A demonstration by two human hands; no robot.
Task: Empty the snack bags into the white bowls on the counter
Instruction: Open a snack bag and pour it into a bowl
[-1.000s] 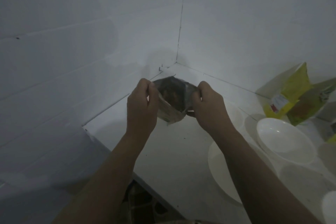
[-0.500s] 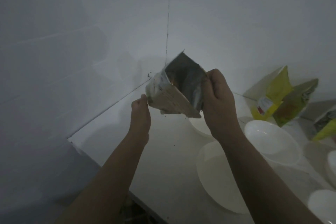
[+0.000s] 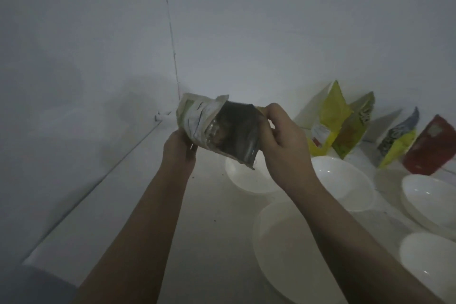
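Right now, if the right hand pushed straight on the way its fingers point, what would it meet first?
The right hand points leftward and already pinches the opened snack bag, so it would press into the bag first, then probably the left hand beyond. Depth is hard to judge here.

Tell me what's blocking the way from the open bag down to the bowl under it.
Nothing visible. The bag, held by the left hand and right hand, hangs above the bowl, with only open air between its lower corner and the rim.

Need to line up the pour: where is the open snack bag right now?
In the head view it is mid-frame, held up in the air: the open snack bag sits between the left hand and right hand, above the far white bowl.
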